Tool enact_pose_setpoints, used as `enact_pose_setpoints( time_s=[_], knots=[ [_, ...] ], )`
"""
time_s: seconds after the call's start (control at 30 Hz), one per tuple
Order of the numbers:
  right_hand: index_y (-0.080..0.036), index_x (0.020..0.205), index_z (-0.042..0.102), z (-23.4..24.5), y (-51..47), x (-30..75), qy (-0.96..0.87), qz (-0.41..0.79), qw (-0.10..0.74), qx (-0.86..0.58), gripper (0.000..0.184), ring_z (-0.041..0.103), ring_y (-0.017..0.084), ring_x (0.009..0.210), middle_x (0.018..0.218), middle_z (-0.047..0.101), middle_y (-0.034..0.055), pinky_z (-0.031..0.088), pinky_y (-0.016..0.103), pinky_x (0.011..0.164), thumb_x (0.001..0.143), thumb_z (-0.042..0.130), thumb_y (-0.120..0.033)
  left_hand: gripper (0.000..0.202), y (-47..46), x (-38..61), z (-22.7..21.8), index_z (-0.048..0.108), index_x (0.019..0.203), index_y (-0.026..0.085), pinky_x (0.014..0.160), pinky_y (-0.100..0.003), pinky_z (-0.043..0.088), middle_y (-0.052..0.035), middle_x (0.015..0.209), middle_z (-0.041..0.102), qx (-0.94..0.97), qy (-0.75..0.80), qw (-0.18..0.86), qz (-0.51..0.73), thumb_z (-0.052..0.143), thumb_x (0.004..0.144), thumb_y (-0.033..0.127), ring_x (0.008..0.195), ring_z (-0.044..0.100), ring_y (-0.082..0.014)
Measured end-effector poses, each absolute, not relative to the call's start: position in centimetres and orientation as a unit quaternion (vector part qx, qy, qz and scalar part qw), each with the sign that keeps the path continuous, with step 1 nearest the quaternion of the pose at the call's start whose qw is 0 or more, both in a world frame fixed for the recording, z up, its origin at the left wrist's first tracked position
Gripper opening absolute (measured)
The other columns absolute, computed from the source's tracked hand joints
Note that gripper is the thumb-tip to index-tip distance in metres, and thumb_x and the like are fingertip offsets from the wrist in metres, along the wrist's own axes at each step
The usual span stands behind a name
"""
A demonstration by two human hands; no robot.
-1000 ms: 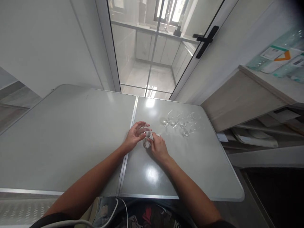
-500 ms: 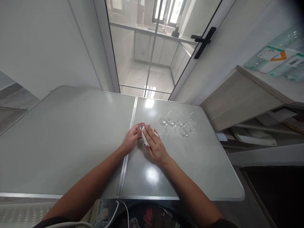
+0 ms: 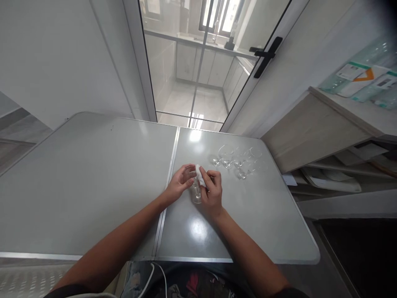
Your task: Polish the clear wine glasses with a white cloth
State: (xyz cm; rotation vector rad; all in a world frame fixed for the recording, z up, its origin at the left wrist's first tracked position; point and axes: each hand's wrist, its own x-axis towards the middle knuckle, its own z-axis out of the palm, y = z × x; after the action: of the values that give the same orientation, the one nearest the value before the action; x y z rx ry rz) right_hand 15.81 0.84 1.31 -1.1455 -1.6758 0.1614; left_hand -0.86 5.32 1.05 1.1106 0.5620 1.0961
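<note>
A clear stemmed glass (image 3: 196, 193) is between my hands over the middle of the table, its foot toward me. My left hand (image 3: 180, 181) is closed round the bowl from the left. On the right, my right hand (image 3: 211, 191) pinches a folded white cloth (image 3: 200, 176) against the rim side of the glass. Part of the bowl is hidden behind fingers and cloth. Several more clear stemmed glasses (image 3: 227, 164) stand on the table to the right of my right hand.
The grey table (image 3: 93, 186) has a metal seam down its middle. Behind it is a glass door (image 3: 198, 62) with a black handle (image 3: 267, 56). A wooden shelf (image 3: 338, 124) at the right bears packs of clear bottles (image 3: 356, 80) and papers. A white cable hangs near my lap.
My right hand has turned from lying flat over the cloth to pinching it, and shifted slightly right. The glass has tilted, showing its stem and foot more.
</note>
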Motion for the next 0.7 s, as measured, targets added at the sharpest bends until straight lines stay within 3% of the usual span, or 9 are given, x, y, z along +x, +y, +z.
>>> enact_pose_setpoints(
  time_s=[0.1, 0.2, 0.33, 0.43, 0.53, 0.7],
  knots=[
    [-0.031, 0.159, 0.047, 1.3, 0.8, 15.9, -0.712, 0.069, 0.514, -0.474, 0.065, 0.060, 0.023, 0.102, 0.115, 0.050, 0.0113, 0.060, 0.040, 0.084, 0.098, 0.048, -0.009, 0.053, 5.2, -0.7, 1.0, 0.058, 0.135, 0.022, 0.118, -0.047, 0.045, -0.0153, 0.146, 0.060, 0.475, 0.242, 0.663, 0.525, 0.078, 0.091, 0.041, 0.135, 0.060, -0.0315],
    [-0.033, 0.163, 0.039, 1.3, 0.7, 16.0, -0.782, 0.044, 0.460, -0.419, 0.068, 0.061, 0.027, 0.117, 0.131, 0.055, 0.0141, 0.058, 0.046, 0.097, 0.099, 0.052, -0.013, 0.051, 5.3, -0.7, 0.9, 0.056, 0.137, 0.021, 0.118, -0.049, 0.044, -0.0172, 0.147, 0.060, 0.465, 0.230, 0.665, 0.537, 0.071, 0.095, 0.045, 0.138, 0.058, -0.0324],
    [-0.035, 0.166, 0.029, 1.7, 0.9, 15.9, -0.767, 0.022, 0.467, -0.439, 0.068, 0.048, 0.032, 0.145, 0.157, 0.050, 0.0124, 0.046, 0.056, 0.115, 0.103, 0.045, -0.015, 0.056, 5.1, -0.5, 0.5, 0.057, 0.139, 0.021, 0.121, -0.047, 0.041, -0.0168, 0.149, 0.058, 0.484, 0.216, 0.665, 0.527, 0.075, 0.093, 0.045, 0.143, 0.053, -0.0323],
    [-0.032, 0.168, 0.022, 1.6, 0.9, 15.7, -0.769, 0.088, 0.463, -0.433, 0.067, 0.043, 0.029, 0.152, 0.165, 0.044, 0.0116, 0.045, 0.054, 0.118, 0.106, 0.041, -0.016, 0.053, 5.2, -0.4, 0.5, 0.058, 0.137, 0.022, 0.125, -0.048, 0.037, -0.0155, 0.148, 0.058, 0.471, 0.217, 0.642, 0.565, 0.076, 0.092, 0.043, 0.144, 0.052, -0.0312],
    [-0.027, 0.165, 0.032, 0.8, 0.8, 15.6, -0.772, 0.153, 0.447, -0.424, 0.060, 0.054, 0.028, 0.143, 0.158, 0.053, 0.0143, 0.048, 0.050, 0.115, 0.107, 0.042, -0.020, 0.049, 5.7, -0.7, 0.9, 0.059, 0.133, 0.022, 0.123, -0.051, 0.039, -0.0167, 0.144, 0.061, 0.440, 0.229, 0.630, 0.597, 0.075, 0.092, 0.044, 0.140, 0.055, -0.0319],
    [-0.022, 0.142, 0.062, 0.7, 1.2, 15.3, -0.709, 0.357, 0.397, -0.461, 0.041, 0.069, 0.028, 0.106, 0.120, 0.075, 0.0118, 0.051, 0.047, 0.101, 0.104, 0.051, -0.035, 0.050, 6.2, -1.4, 1.5, 0.063, 0.129, 0.022, 0.111, -0.047, 0.050, -0.0147, 0.139, 0.062, 0.387, 0.237, 0.648, 0.611, 0.081, 0.087, 0.043, 0.125, 0.063, -0.0281]
  ],
)
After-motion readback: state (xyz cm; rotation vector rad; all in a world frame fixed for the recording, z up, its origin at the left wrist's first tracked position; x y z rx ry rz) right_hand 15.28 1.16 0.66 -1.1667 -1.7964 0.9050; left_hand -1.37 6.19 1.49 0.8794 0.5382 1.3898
